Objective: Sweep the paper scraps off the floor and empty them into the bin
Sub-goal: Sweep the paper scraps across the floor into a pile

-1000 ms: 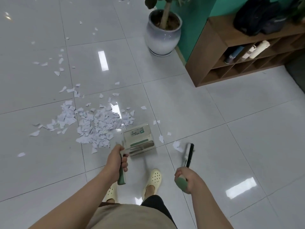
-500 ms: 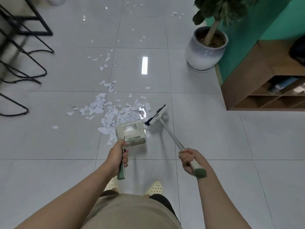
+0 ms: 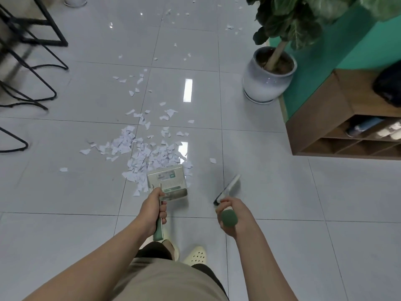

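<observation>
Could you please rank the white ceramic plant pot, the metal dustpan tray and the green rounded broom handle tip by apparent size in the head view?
1. White ceramic plant pot, largest.
2. Metal dustpan tray.
3. Green rounded broom handle tip, smallest, though nearness to the camera enlarges it.

Glossy grey tiled floor carried paper scraps heaped at dustpan mouth, white plant pot, wooden shelf unit.

Person's in a beige top with bare forearms. Dark trousers below. Cream perforated clog slippers on the feet.
</observation>
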`<state>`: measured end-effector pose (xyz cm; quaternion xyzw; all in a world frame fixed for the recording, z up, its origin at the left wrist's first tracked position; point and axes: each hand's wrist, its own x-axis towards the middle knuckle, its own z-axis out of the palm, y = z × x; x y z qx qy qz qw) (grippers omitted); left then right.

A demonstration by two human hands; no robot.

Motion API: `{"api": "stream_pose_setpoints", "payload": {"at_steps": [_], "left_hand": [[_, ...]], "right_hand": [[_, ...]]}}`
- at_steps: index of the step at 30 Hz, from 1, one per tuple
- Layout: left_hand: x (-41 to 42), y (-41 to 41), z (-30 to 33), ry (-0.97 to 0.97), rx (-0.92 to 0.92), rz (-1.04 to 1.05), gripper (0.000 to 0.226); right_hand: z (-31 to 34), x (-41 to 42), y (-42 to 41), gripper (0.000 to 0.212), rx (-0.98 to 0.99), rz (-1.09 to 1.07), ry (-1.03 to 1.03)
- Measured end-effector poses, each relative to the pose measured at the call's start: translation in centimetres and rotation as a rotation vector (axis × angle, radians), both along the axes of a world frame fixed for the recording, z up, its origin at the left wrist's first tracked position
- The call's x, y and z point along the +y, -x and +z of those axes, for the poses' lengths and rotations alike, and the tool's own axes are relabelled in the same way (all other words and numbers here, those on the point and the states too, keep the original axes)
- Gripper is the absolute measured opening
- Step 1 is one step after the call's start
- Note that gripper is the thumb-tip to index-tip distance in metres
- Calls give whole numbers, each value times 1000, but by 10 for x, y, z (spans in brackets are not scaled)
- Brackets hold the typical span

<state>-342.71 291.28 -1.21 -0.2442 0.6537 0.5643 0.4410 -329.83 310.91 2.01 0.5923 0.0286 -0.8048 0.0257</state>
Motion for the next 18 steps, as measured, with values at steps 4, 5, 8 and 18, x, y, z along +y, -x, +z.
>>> {"api": "stream_pose_setpoints", "payload": {"at_steps": [4,5,8,18], "left_hand": [[7,15,-7,-3,-49,-20,21],[9,20,-7,-7,-61,-17,21],[9,39,-7,-16,-104,2,24],[-39,106,-4,-54,-179,68,26]], "right_hand": [[-3,-23,9,22,-80,45,8],[-3,-30,13,18,-105,103,-21],[-3,-47,33,9,-177,315,-127],[-49,-4,119,31,-116,378,104]]}}
